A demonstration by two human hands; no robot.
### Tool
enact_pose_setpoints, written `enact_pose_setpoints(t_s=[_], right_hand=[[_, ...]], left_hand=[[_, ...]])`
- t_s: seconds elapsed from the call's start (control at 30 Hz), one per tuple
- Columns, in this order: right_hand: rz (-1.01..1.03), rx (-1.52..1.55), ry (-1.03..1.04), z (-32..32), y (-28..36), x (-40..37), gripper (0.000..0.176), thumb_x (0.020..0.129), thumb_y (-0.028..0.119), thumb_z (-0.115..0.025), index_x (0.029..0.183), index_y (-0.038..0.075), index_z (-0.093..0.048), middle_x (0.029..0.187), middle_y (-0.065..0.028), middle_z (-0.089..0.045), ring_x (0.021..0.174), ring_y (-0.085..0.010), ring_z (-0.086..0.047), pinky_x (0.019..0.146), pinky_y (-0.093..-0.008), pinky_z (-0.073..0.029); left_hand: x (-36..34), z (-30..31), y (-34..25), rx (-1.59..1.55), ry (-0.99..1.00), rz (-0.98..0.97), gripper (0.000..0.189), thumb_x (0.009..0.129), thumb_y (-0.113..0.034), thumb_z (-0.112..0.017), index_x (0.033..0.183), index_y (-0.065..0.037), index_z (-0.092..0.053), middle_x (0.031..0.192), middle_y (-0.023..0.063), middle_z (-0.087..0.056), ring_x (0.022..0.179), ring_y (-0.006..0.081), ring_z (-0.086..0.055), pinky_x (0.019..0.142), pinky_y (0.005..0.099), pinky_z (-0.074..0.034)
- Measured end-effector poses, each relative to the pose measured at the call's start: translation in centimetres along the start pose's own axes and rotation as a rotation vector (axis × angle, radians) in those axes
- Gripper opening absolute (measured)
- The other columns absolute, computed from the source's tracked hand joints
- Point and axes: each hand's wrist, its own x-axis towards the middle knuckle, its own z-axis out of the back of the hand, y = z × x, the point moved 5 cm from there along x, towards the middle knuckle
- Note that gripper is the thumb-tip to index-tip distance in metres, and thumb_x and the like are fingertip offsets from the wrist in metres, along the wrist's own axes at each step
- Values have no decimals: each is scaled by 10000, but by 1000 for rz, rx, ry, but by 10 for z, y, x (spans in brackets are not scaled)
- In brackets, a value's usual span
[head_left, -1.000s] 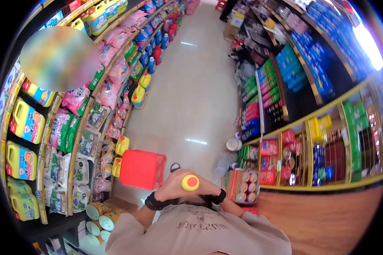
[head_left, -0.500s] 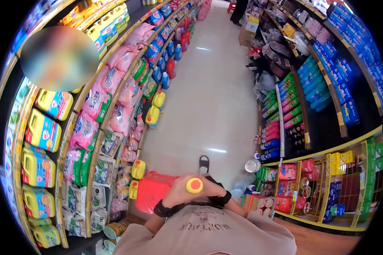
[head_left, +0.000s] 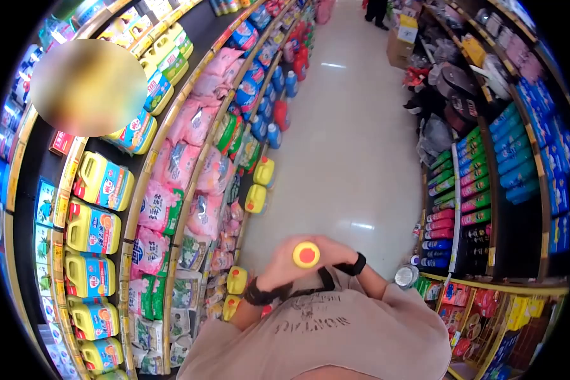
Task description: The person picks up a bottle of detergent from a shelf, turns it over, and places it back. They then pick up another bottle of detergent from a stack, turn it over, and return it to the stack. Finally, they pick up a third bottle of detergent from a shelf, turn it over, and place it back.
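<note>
Both my hands are raised in front of my chest, close around a bottle with a round yellow cap that has a red disc in its centre. I see it from straight above, so its body is hidden. My left hand curls round its left side, fingers wrapped. My right hand is closed against it from the right, with its fingertips partly hidden behind the cap. A black band sits on each wrist.
Yellow detergent jugs and pink bags fill the left shelves. Yellow bottles stand low beside the aisle floor. On the right are tube-like packs, a metal tin and yellow wire racks. A carton and a person's legs are far ahead.
My view has turned left, so the shelves and aisle appear farther right. My hands and the bottle sit slightly higher in view. The red container beside my left arm is almost out of sight.
</note>
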Motion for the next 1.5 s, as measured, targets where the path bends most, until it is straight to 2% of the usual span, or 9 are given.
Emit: enact_pose_setpoints(t_s=[0.13,0.27,0.43,0.57,0.6,0.83,0.97,1.3,1.5], right_hand=[[8,-128,-28,41,-27,50,651,792,253,-833,1365,105,-562,1250,-126,-674,1109,-287,-669,966,-382,-516],[-219,-118,101,67,-92,85,885,805,356,-812,1516,60,-378,1326,-212,-621,1202,-347,-612,996,-417,-496],[-215,31,27,125,-82,146,760,791,309,-854,1407,39,-499,1282,-186,-632,1247,-305,-579,1022,-393,-476],[-358,69,27,196,-105,211,656,794,278,-857,1323,15,-572,1224,-158,-677,1139,-270,-649,990,-366,-500],[-207,-72,-101,217,-88,232,625,795,254,-851,1303,10,-582,1192,-148,-697,1080,-257,-681,966,-361,-516],[-189,-112,-299,303,-64,308,672,817,183,-809,1399,33,-509,1230,-161,-678,1133,-242,-658,998,-361,-500],[-163,-13,-406,328,-61,330,669,848,175,-780,1440,52,-493,1305,-162,-643,1197,-247,-629,1027,-359,-482],[-69,-110,-260,447,-97,400,721,847,198,-800,1472,69,-464,1361,-148,-607,1227,-276,-606,1039,-378,-470],[-33,-302,-378,558,-93,447,709,791,213,-814,1423,66,-529,1258,-207,-644,1148,-412,-611,942,-441,-501]], left_hand=[[57,29,12,-44,-44,-19,509,709,-129,-906,1151,-52,-666,1120,121,-704,1018,245,-686,916,361,-535],[112,52,53,-118,13,50,493,675,-111,-906,1103,-40,-674,1083,96,-714,993,208,-685,907,345,-534],[200,82,90,-178,24,47,427,679,-172,-914,1001,-25,-675,895,66,-670,838,126,-627,795,314,-539],[289,129,92,-107,56,-48,475,675,-197,-928,1047,-43,-677,905,99,-700,823,188,-680,786,336,-557],[312,142,88,-89,28,-142,502,678,-206,-933,1079,-45,-677,910,115,-709,823,214,-697,788,341,-563],[434,194,76,-51,70,-342,448,690,-166,-913,1059,-43,-691,948,135,-724,870,246,-725,789,348,-571],[469,204,77,-164,-31,-286,443,678,-152,-912,1047,-40,-694,975,124,-735,889,243,-729,813,350,-571],[587,231,85,-102,-160,-237,498,668,-94,-921,1079,-30,-646,1037,111,-738,992,221,-714,896,344,-557],[707,238,88,-4,-154,-108,485,697,-82,-908,1089,-27,-629,1025,95,-723,944,194,-692,874,336,-545]])
